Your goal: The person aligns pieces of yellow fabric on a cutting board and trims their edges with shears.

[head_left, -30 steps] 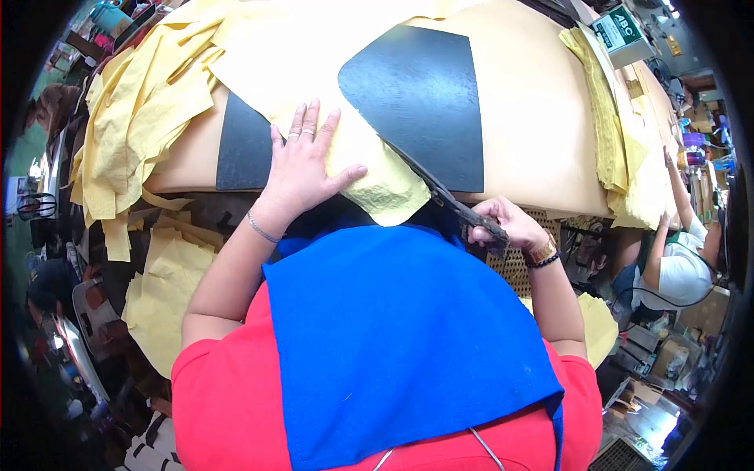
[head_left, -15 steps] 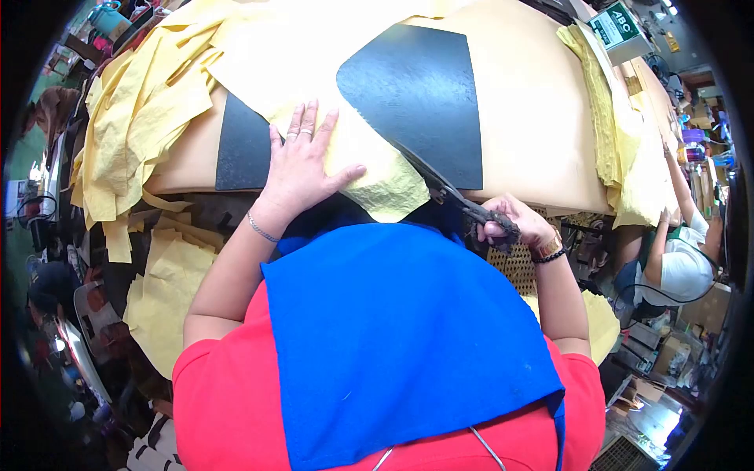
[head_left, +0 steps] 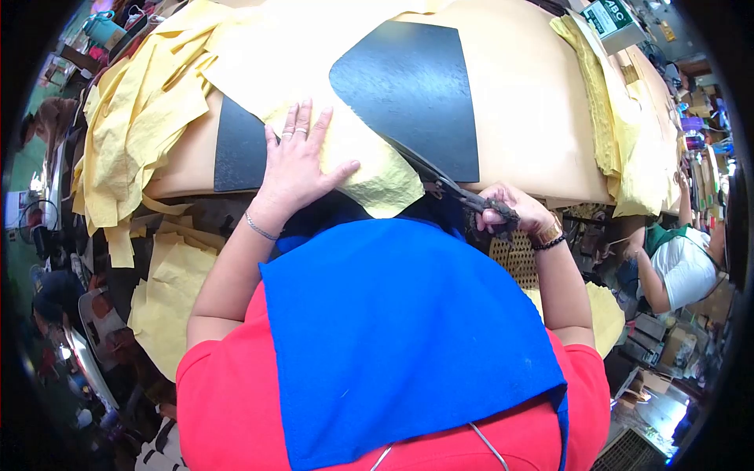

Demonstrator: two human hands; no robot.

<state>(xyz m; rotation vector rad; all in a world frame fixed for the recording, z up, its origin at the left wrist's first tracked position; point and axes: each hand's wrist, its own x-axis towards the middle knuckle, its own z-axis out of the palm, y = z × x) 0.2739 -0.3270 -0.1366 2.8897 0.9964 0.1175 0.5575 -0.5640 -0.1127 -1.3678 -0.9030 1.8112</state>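
Observation:
My left hand [head_left: 302,161] lies flat with fingers spread on a pale yellow sheet [head_left: 369,161], which looks like thin leather. The sheet's near corner hangs past the table's front edge. My right hand [head_left: 506,213] is wrapped round the handles of large dark scissors [head_left: 444,180], whose grips look wrapped in dark material. Their blades point up and left along the sheet's right edge; how far apart they are I cannot tell. Beneath the sheet lies a black board [head_left: 416,86], showing on both sides of it.
Yellow strips [head_left: 145,102] are heaped at the table's left end and hang over its edge. Folded yellow sheets [head_left: 589,110] and a green-and-white box [head_left: 613,25] stand at the right. More yellow pieces [head_left: 174,282] lie below the table at left. Another person [head_left: 683,267] is at far right.
My right hand and the scissors have shifted slightly left and up in view, and the whole view has moved a little. The person at far right has changed posture. My left hand stays on the sheet.

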